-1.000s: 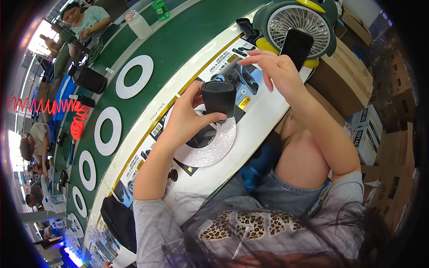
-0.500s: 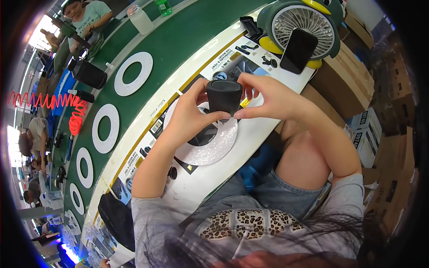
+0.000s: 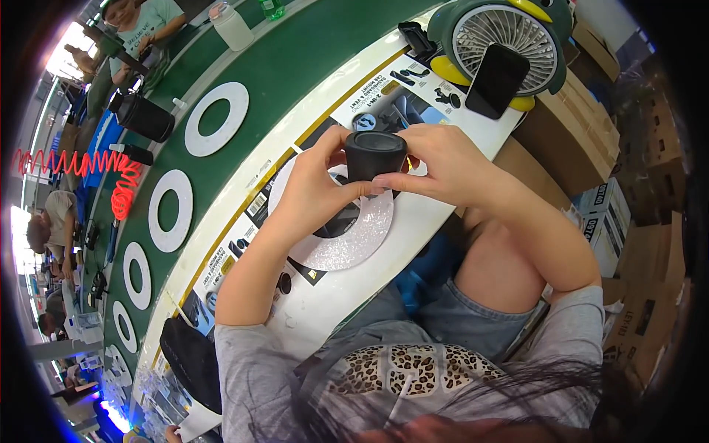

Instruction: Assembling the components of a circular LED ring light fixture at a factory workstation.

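Between my two hands is a black, tapered plastic part point(image 3: 376, 156) with a rounded, rimmed top. My left hand point(image 3: 314, 183) grips its left side, thumb on the near face and fingers curled behind. From the right, my right hand point(image 3: 450, 164) closes on it, its thumb tip meeting the left thumb at the lower front. Its fingers are partly hidden behind the part. Beneath the hands a glittery white ring point(image 3: 353, 247) lies on the white table, over printed card packaging point(image 3: 332, 136).
Several white rings, one a white ring point(image 3: 216, 118), lie along the green conveyor belt point(image 3: 295, 55) to the left. A phone point(image 3: 496, 81) leans on a fan point(image 3: 509, 44) at the far right. Cardboard boxes point(image 3: 569, 125) stand to the right. A small black round part point(image 3: 284, 283) is near my left forearm.
The black part has shifted slightly right and its top is tipped a little. My right fingers have folded in closer behind it, and the right thumb has moved left.
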A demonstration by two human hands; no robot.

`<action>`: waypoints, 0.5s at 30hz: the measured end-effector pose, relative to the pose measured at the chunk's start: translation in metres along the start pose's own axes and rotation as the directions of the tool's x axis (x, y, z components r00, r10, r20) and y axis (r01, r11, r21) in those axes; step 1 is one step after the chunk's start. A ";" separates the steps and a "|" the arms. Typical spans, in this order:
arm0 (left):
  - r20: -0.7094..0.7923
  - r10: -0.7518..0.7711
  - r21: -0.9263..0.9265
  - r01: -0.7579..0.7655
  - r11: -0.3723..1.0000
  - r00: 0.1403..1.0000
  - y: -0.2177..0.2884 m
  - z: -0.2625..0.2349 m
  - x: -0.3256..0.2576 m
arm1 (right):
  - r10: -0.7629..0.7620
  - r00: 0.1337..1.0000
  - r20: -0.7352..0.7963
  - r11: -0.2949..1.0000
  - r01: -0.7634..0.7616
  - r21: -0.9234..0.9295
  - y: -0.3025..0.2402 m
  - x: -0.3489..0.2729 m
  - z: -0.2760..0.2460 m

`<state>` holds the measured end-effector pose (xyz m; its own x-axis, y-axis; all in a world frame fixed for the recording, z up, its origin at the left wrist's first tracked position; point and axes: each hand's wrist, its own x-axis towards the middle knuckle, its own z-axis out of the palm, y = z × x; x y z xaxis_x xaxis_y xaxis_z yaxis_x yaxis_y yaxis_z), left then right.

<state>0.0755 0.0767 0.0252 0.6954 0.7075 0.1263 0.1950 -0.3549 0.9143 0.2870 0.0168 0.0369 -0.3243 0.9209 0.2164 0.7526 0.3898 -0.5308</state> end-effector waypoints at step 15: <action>-0.061 0.034 0.030 -0.032 0.999 0.998 0.000 0.003 0.001 | 0.007 1.000 0.014 1.000 -0.007 0.012 -0.001 0.000 -0.001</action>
<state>0.0782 0.0757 0.0244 0.6584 0.7308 0.1802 0.1932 -0.3955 0.8979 0.2870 0.0163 0.0386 -0.3273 0.9233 0.2011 0.7481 0.3832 -0.5418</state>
